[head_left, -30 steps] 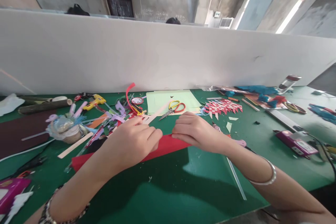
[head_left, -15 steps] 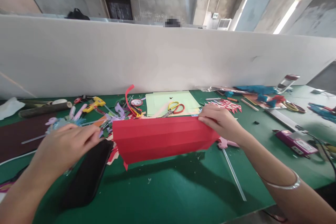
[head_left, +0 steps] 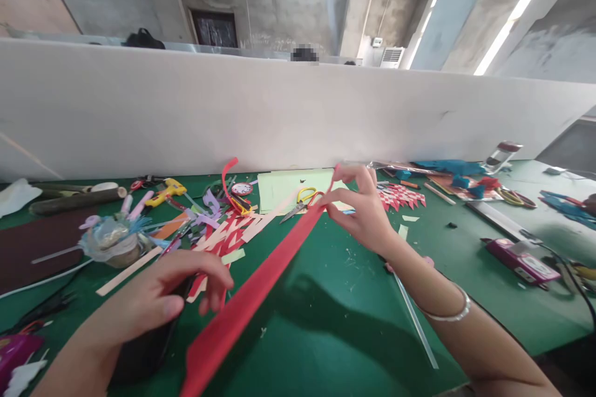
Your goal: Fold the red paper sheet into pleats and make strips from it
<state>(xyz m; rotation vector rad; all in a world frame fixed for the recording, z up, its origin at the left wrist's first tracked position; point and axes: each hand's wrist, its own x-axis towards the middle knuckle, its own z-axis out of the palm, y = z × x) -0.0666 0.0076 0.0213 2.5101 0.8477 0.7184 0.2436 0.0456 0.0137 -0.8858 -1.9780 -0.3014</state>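
A creased sheet of red paper (head_left: pixel 258 285) hangs over the table, now seen nearly edge-on and slanting from the lower middle up to the right. At its far upper end my right hand (head_left: pixel 365 214) pinches it between thumb and fingers. My left hand (head_left: pixel 158 294) is beside the sheet's left side, thumb and fingers apart and bent, holding nothing; I cannot tell whether its fingertips touch the paper. Under that hand lies a black phone-like slab (head_left: pixel 139 356), partly hidden. Yellow-and-red-handled scissors (head_left: pixel 305 200) rest behind the red sheet.
Pale green sheets (head_left: pixel 274 189) lie at the back by the white partition (head_left: pixel 279 118). Red and pink paper strips (head_left: pixel 228 232) are heaped to the left, near a yellow glue gun (head_left: pixel 168 191). A clear glue stick (head_left: pixel 416 322) and a purple box (head_left: pixel 519 263) are on the right.
The red sheet has swung from broadside to nearly edge-on, its near end now low and close to me. My left hand has moved right towards it, and my right hand has shifted slightly left.
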